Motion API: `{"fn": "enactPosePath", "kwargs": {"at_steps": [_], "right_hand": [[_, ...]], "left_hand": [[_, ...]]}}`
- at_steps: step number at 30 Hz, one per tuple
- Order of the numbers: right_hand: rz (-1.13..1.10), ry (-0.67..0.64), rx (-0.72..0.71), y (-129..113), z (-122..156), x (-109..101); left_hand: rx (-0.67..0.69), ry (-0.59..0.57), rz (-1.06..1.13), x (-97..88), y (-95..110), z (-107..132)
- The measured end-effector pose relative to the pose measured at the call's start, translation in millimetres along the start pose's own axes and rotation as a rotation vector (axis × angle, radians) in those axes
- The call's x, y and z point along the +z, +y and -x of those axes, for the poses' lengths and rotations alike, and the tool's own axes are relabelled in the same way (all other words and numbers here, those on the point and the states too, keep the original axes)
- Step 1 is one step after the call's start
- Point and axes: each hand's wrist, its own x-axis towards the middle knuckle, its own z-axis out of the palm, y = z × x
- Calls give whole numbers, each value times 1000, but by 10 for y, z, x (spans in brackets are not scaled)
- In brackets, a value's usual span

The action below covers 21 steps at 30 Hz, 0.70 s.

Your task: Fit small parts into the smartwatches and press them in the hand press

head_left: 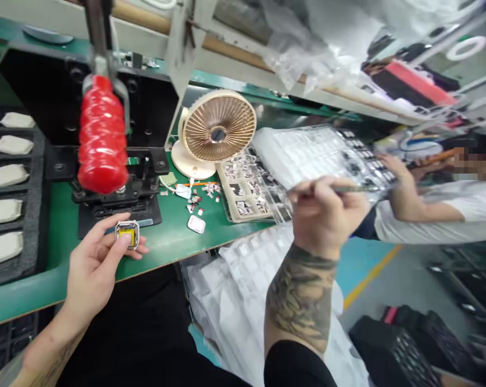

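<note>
My left hand (100,260) pinches a small square watch case (127,235) between thumb and fingers, at the bench edge in front of the press. The open case shows a yellow part inside its silver rim, with my thumb lying over it. To the right, my right hand (327,212) is raised with its fingers closed round a slim, dark, pen-like tool (358,188); motion blur hides its exact kind. That hand is in front of the compartment box and the clear plastic trays. Above my left hand hangs the red ribbed handle (102,137) of the black press (146,102).
A dark foam tray (41,231) with several white wrapped pieces stands left. Behind are a beige fan (220,126), a parts box (247,217) and clear trays (303,153). A white piece (196,224) lies among scraps on the green bench (170,231). Another person (420,209) works at right.
</note>
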Motion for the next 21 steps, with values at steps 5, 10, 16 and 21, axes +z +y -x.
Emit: {"fn": "enactPosePath", "kwargs": {"at_steps": [5,10,16,21], "right_hand": [[348,369,-175,105,82,131],[509,-342,-656,-331,805,967],[791,-753,-768,-384,979,1344],[860,-634,-417,-156,518,813]], "left_hand": [[-7,-55,-134,-55,1,-9],[-20,-122,-230,-83,74,-68],[56,-52,-336,-70,-18,29],[90,-82,-308,-165,-114,46]]}}
